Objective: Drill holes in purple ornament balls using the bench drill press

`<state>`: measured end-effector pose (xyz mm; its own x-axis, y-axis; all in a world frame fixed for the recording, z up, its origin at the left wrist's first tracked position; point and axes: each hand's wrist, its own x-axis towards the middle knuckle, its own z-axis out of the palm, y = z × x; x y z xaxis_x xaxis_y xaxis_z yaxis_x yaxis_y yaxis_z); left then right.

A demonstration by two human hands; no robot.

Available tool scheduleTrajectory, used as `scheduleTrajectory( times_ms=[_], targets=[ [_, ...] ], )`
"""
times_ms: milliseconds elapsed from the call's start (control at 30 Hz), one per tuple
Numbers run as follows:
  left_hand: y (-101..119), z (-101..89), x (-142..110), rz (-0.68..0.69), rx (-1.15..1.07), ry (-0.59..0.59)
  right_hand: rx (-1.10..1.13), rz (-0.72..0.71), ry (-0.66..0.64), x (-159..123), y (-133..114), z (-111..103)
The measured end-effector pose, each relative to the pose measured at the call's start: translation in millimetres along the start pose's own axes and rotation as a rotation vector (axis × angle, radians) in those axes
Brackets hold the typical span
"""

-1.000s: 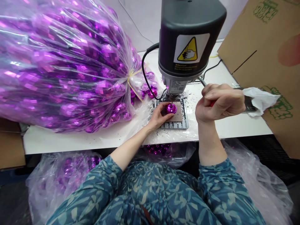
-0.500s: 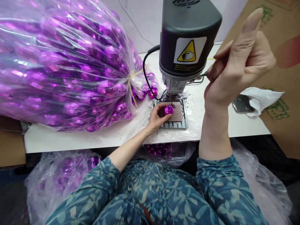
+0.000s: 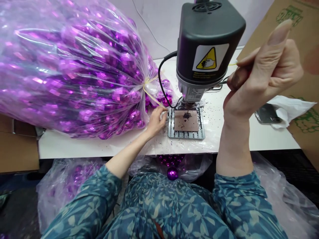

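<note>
My left hand (image 3: pixel 156 120) lies on the white table at the mouth of the big clear bag of purple mirror balls (image 3: pixel 74 69), fingers stretched toward the loose balls (image 3: pixel 164 98) there, holding nothing. My right hand (image 3: pixel 261 74) is raised and closed round the red-handled lever (image 3: pixel 235 77) of the small drill press (image 3: pixel 208 49). The press plate (image 3: pixel 186 121) under the spindle is bare except for dark shavings. One purple ball (image 3: pixel 172 173) sits at the table's front edge above my lap, at a plastic bag of balls (image 3: pixel 174 161).
A cardboard box (image 3: pixel 294 49) leans at the right. A phone (image 3: pixel 267 114) and a white tissue (image 3: pixel 290 108) lie on the table beside it. Another plastic bag of purple balls (image 3: pixel 72 176) hangs below the table on the left. Dark shavings litter the table around the plate.
My left hand has let the ball off the plate and moved left to the bag's mouth. A ball now shows below the table edge. My right hand raised the lever.
</note>
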<state>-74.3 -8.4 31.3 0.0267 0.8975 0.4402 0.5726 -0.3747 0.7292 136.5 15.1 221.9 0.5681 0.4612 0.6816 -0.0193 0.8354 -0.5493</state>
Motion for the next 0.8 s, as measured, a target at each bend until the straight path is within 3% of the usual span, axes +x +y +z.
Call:
scheduleTrajectory(
  times_ms=[67,167,300,467,567,700,800],
  targets=[
    [-22.1,16.5,31.6,-0.059,0.036,0.078,-0.017,-0.005,-0.018,-0.6,0.5,-1.5],
    [-42.2,36.7,64.9,-0.13,0.055,0.04,-0.027,-0.005,-0.049,-1.5,0.8,-3.2],
    [-48.4,40.3,75.2,-0.143,0.035,0.01,-0.004,-0.035,-0.02,-1.9,1.0,-3.5],
    [-40.0,14.8,37.5,-0.122,-0.05,0.103,0.006,-0.029,-0.068,-2.8,1.3,-6.5],
    [-25.5,-0.3,1.9,-0.187,-0.247,0.116,-0.015,-0.063,-0.062,-4.5,0.1,-8.7],
    [0.5,-4.1,-31.3,-0.283,-0.518,-0.034,-0.05,-0.003,-0.106,-5.4,-3.0,-8.6],
    [13.7,8.2,-33.4,-0.335,-0.601,-0.157,-0.026,0.006,-0.07,-5.4,-3.7,-6.4]
  ],
)
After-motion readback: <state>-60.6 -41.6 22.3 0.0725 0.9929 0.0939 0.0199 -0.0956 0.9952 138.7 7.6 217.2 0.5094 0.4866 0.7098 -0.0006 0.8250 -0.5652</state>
